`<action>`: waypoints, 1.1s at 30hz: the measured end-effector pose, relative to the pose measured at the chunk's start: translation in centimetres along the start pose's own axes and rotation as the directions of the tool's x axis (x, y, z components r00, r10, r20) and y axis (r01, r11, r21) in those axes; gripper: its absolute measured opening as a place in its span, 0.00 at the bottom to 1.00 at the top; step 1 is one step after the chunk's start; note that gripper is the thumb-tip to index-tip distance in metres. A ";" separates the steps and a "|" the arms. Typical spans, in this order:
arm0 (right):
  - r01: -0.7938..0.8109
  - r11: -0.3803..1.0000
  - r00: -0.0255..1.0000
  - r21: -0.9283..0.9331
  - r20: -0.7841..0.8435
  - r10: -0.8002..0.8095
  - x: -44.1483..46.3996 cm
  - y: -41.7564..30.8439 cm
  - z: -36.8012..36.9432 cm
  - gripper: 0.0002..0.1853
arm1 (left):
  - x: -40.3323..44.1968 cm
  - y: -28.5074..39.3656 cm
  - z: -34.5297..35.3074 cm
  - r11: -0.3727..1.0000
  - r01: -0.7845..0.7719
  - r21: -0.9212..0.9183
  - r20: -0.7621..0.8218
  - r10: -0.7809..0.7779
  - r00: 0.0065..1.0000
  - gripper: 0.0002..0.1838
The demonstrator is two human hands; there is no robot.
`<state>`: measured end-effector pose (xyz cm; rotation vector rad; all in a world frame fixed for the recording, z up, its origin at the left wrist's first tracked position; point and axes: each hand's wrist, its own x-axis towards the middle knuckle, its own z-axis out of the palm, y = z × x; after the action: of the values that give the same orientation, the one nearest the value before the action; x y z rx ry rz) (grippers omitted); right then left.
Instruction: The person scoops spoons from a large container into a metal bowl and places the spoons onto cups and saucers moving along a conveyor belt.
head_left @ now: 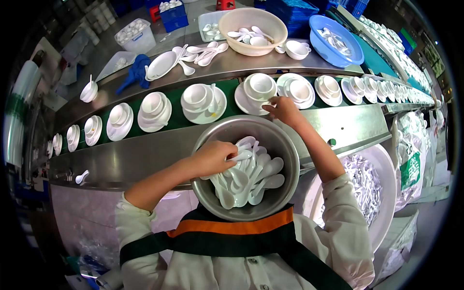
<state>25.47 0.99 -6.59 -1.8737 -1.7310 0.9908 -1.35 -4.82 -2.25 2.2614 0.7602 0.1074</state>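
A steel basin [200, 186] full of white spoons [249, 169] is in front of my body. My left hand [215, 157] reaches over its left rim, fingers curled against the spoons and closed on a white spoon. My right hand [284, 111] is over the belt, at the right edge of a white plate [241, 102] with a bowl [261, 86] stacked on it. Its thumb and fingertips are pinched together by the plate's rim; what they hold, if anything, is hidden. To the left, another plate [220, 108] carries a bowl with a spoon beside it.
Several dish sets line the green belt [169, 126]. Behind it stand a cream basin [227, 29] of spoons and bowls and a blue basin [355, 48]. A large tub [386, 193] of wrapped pieces is at my right. One spoon [82, 177] lies on the steel edge at left.
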 end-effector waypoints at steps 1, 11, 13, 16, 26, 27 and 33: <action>0.255 0.964 0.953 -0.079 -0.146 -0.264 -0.9 -0.8 -0.1 0.15 | -0.3 0.2 -0.8 1.000 0.004 -0.003 -0.002 -0.004 1.000 0.10; 0.847 0.357 0.525 -0.393 0.510 -0.682 -12.7 -4.9 2.6 0.24 | 4.2 -4.6 -7.4 0.703 -0.080 -0.706 -0.468 -0.379 0.799 0.08; 0.856 0.336 0.511 -0.393 0.540 -0.669 -12.9 -4.3 2.5 0.21 | 6.6 -6.2 -7.3 0.699 -0.092 -0.709 -0.473 -0.375 0.797 0.08; 0.869 0.292 0.479 -0.399 0.535 -0.696 -13.5 -5.0 1.4 0.12 | 10.0 -7.6 -7.2 0.811 -0.061 -0.583 -0.504 -0.302 0.809 0.10; 0.327 0.895 0.945 0.304 -0.085 -0.316 -12.7 -4.5 -6.8 0.07 | 17.9 -10.6 -4.5 0.990 0.133 0.048 -0.655 -0.069 0.753 0.05; 0.304 0.880 0.951 0.365 -0.164 -0.261 -11.3 -2.8 -8.0 0.08 | 18.4 -11.3 -4.4 0.991 0.125 0.053 -0.652 -0.061 0.756 0.05; -0.046 0.969 0.993 0.242 -0.095 0.071 -0.6 9.1 -12.4 0.08 | 19.4 -14.8 -3.6 0.949 0.316 -0.021 -0.475 -0.288 0.832 0.19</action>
<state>40.71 1.08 -4.66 -1.7957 -1.4351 1.0537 6.31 16.36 -12.45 2.1557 1.3883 0.5077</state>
